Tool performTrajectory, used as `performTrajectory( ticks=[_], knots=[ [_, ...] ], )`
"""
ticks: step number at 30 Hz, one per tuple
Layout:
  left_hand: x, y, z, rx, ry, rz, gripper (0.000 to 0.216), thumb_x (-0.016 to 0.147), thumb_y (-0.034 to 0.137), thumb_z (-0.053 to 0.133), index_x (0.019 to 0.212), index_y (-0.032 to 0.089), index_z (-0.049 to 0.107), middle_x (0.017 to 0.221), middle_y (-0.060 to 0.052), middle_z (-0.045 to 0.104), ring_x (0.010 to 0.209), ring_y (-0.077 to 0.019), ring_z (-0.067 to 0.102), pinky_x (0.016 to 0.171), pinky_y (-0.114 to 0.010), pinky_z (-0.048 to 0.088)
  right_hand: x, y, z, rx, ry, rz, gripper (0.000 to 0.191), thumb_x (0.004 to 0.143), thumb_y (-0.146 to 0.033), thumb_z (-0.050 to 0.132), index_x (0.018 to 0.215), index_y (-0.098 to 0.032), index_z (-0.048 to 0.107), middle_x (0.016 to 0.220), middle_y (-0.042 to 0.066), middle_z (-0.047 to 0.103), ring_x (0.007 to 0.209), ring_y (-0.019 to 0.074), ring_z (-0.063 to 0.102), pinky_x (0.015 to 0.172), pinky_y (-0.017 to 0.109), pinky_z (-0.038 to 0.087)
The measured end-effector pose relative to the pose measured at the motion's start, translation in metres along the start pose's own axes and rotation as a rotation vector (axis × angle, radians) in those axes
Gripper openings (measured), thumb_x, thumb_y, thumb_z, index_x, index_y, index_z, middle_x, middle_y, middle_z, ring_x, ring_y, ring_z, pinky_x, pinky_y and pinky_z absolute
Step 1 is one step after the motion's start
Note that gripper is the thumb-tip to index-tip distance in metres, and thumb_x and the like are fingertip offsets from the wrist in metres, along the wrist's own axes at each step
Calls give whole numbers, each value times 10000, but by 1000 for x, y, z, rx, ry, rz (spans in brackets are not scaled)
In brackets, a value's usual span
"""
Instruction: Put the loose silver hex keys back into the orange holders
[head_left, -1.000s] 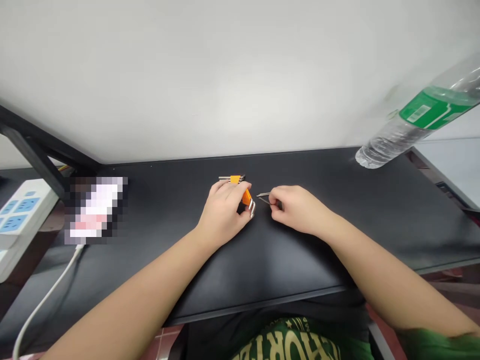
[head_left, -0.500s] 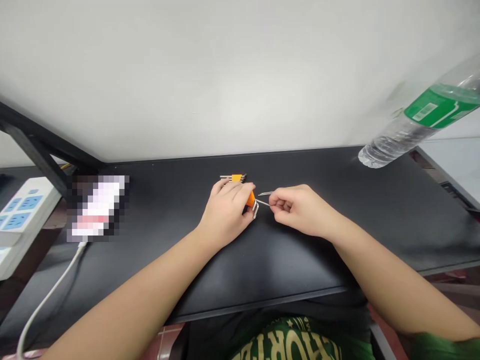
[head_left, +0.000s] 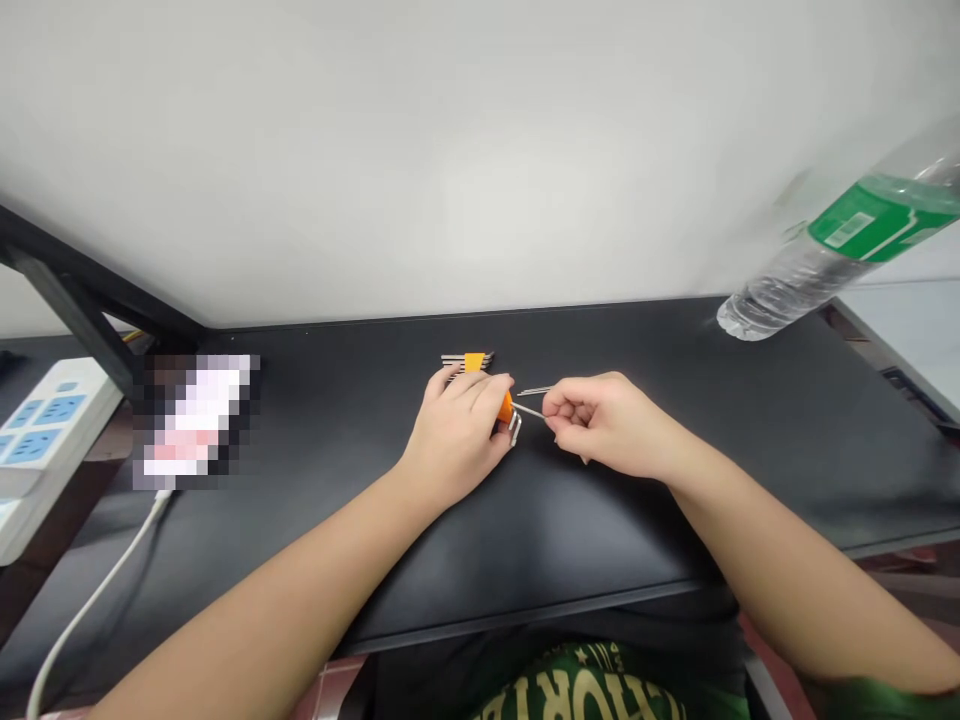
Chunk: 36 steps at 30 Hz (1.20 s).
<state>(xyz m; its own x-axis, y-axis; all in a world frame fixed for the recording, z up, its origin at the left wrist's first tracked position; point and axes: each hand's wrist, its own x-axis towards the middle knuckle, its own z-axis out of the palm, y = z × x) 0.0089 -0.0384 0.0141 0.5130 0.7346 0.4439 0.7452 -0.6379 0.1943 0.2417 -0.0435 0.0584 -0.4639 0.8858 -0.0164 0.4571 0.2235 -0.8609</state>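
My left hand (head_left: pixel 457 435) is closed around an orange hex key holder (head_left: pixel 505 406), whose body is mostly hidden by the fingers. Bent silver ends of hex keys (head_left: pixel 516 430) stick out of it near my thumb. Between thumb and forefinger, my right hand (head_left: pixel 611 425) pinches a hex key (head_left: pixel 530 411), its far end reaching the holder's right side; whether it is inside cannot be made out. Another orange holder with several hex keys (head_left: pixel 474 362) lies just beyond my left fingers. Thin metal keys (head_left: pixel 534 391) rest on the table behind my right fingertips, partly covered.
The black table (head_left: pixel 337 400) meets a pale wall at the back. A water bottle with a green label (head_left: pixel 851 220) stands at the right rear. On the left are a blurred-out phone (head_left: pixel 199 420), its white cable (head_left: pixel 97 600) and a power strip (head_left: pixel 45 430).
Both hands sit slightly lower in the picture, as the view has shifted a little. My right hand has turned slightly, and a small tip now shows beneath it.
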Motion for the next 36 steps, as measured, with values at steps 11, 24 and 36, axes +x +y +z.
performTrajectory(
  ticks=[11, 24, 36],
  knots=[
    [-3, 16, -3, 2, -14, 104, 348, 905, 174, 570, 1250, 207, 594, 1244, -101, 745, 1214, -277, 660, 1173, -538, 353, 13, 4, 18, 504, -20, 280, 166, 834, -320, 736, 828, -195, 627, 561, -61, 588, 396, 82, 503, 385, 196, 421],
    [-1, 8, -6, -73, -9, 20, 434, 812, 145, 612, 1240, 216, 613, 1136, -74, 771, 1135, -265, 699, 1136, -522, 413, 22, 25, 10, -20, 168, 28, 169, 916, -343, 689, 832, -197, 677, 741, -13, 594, 633, 118, 524, 597, 263, 444],
    [0, 2, -5, -76, -22, -29, 408, 816, 161, 607, 1220, 217, 579, 1086, -47, 772, 1094, -252, 708, 1119, -497, 407, 25, 44, 5, -668, 77, -97, 205, 958, -128, 561, 972, -184, 757, 990, 60, 667, 851, 169, 633, 763, 290, 469]
  ],
)
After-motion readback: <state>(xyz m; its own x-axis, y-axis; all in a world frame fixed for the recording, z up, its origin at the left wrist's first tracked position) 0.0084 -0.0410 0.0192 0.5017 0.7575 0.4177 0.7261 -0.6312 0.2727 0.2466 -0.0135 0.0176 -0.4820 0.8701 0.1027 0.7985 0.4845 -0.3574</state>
